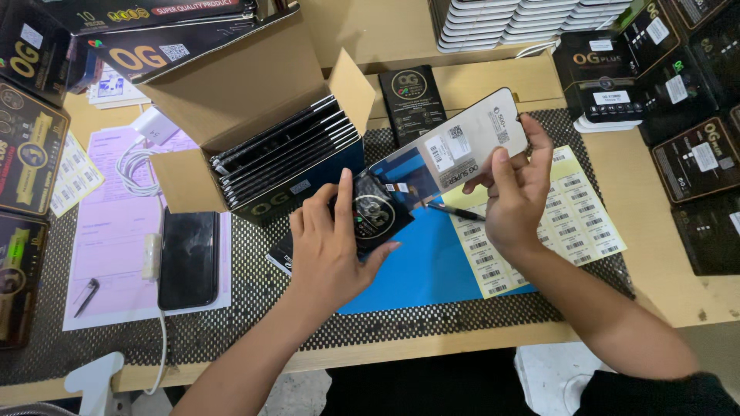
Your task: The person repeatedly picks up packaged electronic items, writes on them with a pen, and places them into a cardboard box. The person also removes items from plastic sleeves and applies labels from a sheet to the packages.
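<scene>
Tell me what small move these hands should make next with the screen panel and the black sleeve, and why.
Probably slide the screen panel further into the black sleeve: the right hand holds its upper end, the left hand grips the sleeve, and most of the panel sits outside.

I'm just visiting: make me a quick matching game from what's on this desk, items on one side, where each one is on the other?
Items:
1. phone screen panel
2. dark phone
3. pen
4. cardboard box

Places:
A. lying on the pink paper
B. between the left hand and right hand
C. open, holding flat black boxes
D. lying flat beside a white cable

Pairs: 1-B, 2-D, 3-A, 4-C
</scene>
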